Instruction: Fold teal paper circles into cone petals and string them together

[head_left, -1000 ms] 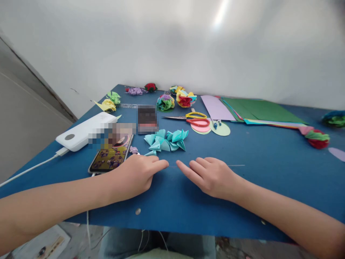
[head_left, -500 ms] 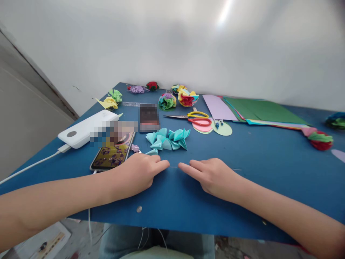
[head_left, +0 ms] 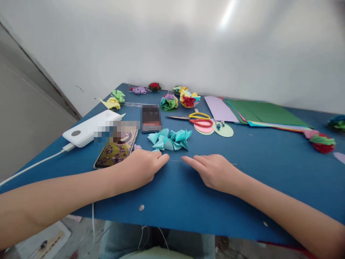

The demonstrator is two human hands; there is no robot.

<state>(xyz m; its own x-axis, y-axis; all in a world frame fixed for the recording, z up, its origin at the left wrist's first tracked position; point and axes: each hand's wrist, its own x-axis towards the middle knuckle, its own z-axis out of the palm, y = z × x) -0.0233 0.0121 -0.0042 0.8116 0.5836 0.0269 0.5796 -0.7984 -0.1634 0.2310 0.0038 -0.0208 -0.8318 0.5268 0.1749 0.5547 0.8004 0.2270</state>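
Observation:
A fine pale thread (head_left: 175, 160) runs between my two hands just above the blue table, and its end shows past the right hand. My left hand (head_left: 147, 163) is closed, thumb and forefinger pinched at the thread's left part. Opposite it, my right hand (head_left: 215, 169) pinches the thread too, with the other fingers curled under. Right behind the hands lies a cluster of folded turquoise paper pieces (head_left: 169, 139); my left hand partly covers its nearest piece. Whether the strand is thread or thin wire is hard to make out.
Left of the hands lie a lit phone (head_left: 117, 149) and a white power bank (head_left: 91, 128) with a cable. Behind are a dark phone (head_left: 151, 118), scissors (head_left: 201, 120), paper ovals (head_left: 223, 129), paper flowers (head_left: 190, 99) and a stack of coloured paper (head_left: 269, 114).
The gap between my fingertips has widened a little, showing more of the thread. Both hands stay pinched, and the view has shifted slightly.

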